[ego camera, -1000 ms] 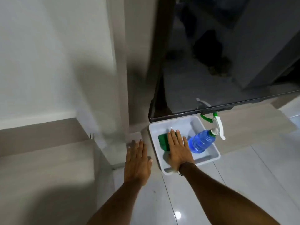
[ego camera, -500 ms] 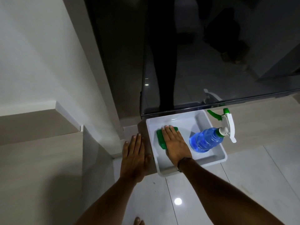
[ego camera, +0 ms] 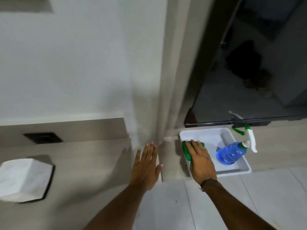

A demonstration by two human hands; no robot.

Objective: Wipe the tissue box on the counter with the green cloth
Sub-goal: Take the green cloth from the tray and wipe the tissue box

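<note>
The white tissue box point(ego camera: 25, 178) stands at the far left on the grey counter point(ego camera: 91, 163), on a dark base. The green cloth point(ego camera: 186, 150) lies in the left part of a white tray point(ego camera: 207, 135) low at the right. My right hand point(ego camera: 201, 163) rests flat on top of the cloth, fingers stretched out, covering most of it. My left hand point(ego camera: 146, 166) lies flat and open at the counter's right edge, holding nothing, far to the right of the tissue box.
A blue spray bottle point(ego camera: 230, 152) with a white and green trigger leans in the tray's right side. A dark glass door point(ego camera: 249, 80) rises behind the tray. A dark wall plate point(ego camera: 43, 137) sits behind the counter. Pale floor tiles point(ego camera: 249, 205) lie below.
The view has swung left, which brings the counter and the tissue box into sight. Both hands stay where they were, the right one flat on the green cloth.
</note>
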